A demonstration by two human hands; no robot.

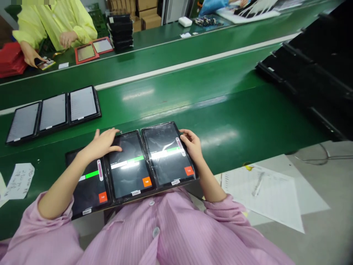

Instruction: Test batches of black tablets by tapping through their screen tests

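Note:
Three tablets in black trays lie side by side before me, with dark screens, green and white bars and orange-red "Fail" squares. My left hand [103,144] is open, fingers stretched and thumb apart, over the upper part of the left tablet [91,187] and by the top corner of the middle tablet [129,165]. It partly hides the left one. Curled at the right-hand edge of the right tablet [165,151], my right hand [192,145] has its thumb and fingers closed near the upper corner. Its fingertips are partly hidden.
Three more tablets [53,112] with pale screens lie at left on the green belt [165,95]. Black trays [311,70] stack at right. Papers [270,191] lie at front right, a handwritten note [20,180] at left. A co-worker in yellow [59,22] handles small parts opposite.

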